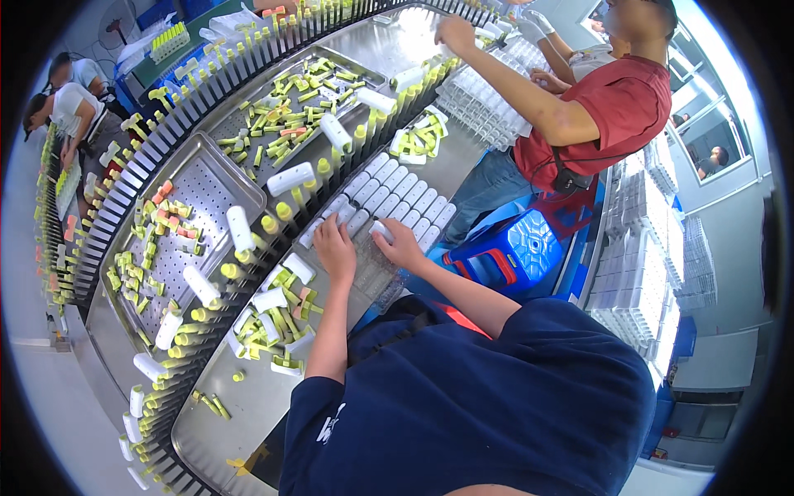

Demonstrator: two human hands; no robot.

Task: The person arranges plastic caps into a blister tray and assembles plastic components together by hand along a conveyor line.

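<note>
A clear plastic tray point(376, 271) lies in front of me, its far part filled with rows of white oblong plastic casings point(403, 187). My right hand point(400, 246) is closed around one white casing point(383, 231) above the tray's nearer pockets. At the tray's left side, my left hand point(334, 250) rests with its fingers apart and bent, the tips touching casings in the row. Whether it grips one of them is partly hidden. Left of my left forearm lies a pile of yellow-green holders point(285, 314) mixed with white casings.
A curved conveyor of black slats point(289, 217) carries yellow-green posts, some topped with white casings. Inside the loop are metal trays point(195, 240) of loose yellow-green and orange pieces. A co-worker in a red shirt point(616, 107) stands to the right, beside a blue stool point(521, 248) and stacked clear trays point(633, 281).
</note>
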